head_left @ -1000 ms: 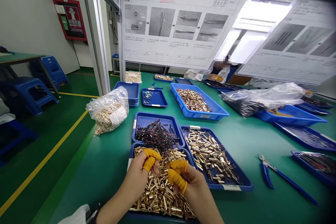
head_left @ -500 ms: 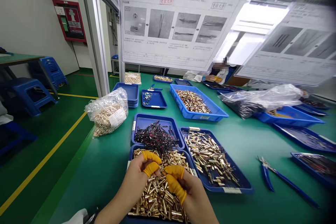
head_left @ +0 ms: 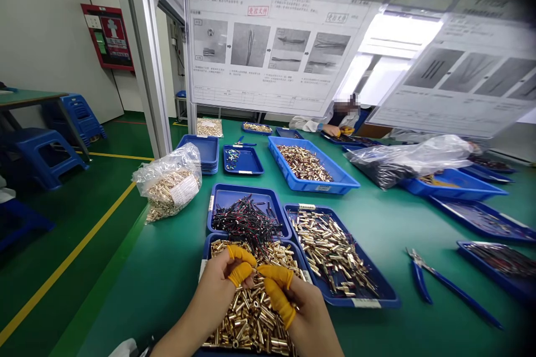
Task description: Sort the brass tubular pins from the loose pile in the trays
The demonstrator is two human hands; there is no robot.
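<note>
My left hand [head_left: 228,273] and my right hand [head_left: 293,295], with yellow covers on thumb and forefinger, meet fingertip to fingertip above a blue tray heaped with brass tubes [head_left: 251,318]. Both are closed in a pinch; whatever lies between the fingertips is too small to make out. Just beyond them, a tray holds a pile of black and red wires [head_left: 247,217], some spilling over its near edge. To the right, a third tray carries brass tubes with wires [head_left: 330,251].
Blue-handled pliers [head_left: 422,276] lie at the right. A clear bag of brass parts [head_left: 171,184] stands left. Farther back are a larger blue bin [head_left: 318,184] and stacked trays [head_left: 209,148]. Instruction sheets [head_left: 268,89] hang overhead. Another person's hands [head_left: 337,131] work at the far side.
My right fingertips have come slightly closer to the left ones, now touching or nearly so. The whole view has shifted a little.
</note>
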